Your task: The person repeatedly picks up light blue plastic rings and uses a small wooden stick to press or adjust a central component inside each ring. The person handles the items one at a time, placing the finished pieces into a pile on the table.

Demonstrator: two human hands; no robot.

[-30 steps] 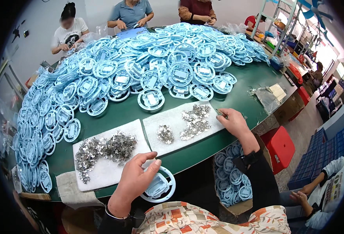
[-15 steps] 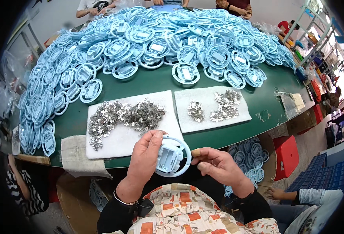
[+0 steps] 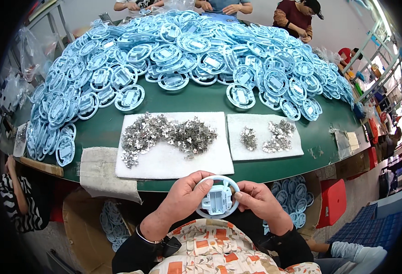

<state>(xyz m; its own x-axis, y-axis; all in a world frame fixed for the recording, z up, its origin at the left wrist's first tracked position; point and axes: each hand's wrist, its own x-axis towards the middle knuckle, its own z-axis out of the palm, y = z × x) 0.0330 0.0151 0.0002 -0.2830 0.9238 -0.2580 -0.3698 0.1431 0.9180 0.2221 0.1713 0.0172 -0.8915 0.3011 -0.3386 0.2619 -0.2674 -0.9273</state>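
Observation:
In front of my body I hold a light-blue plastic toy steering wheel (image 3: 218, 203), a ring with a boxy, open compartment in its middle, facing up at me. My left hand (image 3: 182, 198) grips the ring's left side, thumb on top and fingers behind it. The right edge of the ring sits in my right hand (image 3: 261, 204), pinched between thumb and fingers. Just beyond my hands lies a white foam sheet (image 3: 173, 170) bearing heaps of small silvery metal pieces (image 3: 196, 135). A second white sheet (image 3: 255, 154) beside it carries smaller piles of such pieces.
A large heap of light-blue wheels (image 3: 187, 45) covers the far half of the green table (image 3: 164, 104). Cardboard boxes with more wheels (image 3: 114, 223) stand below the near edge. A red stool (image 3: 332, 203) is at the right. Other people work across the table and at both sides.
My right hand has closed onto the wheel's right rim, where before its fingers were just beside it. The wheel has moved a little right and its compartment has turned. My view has shifted.

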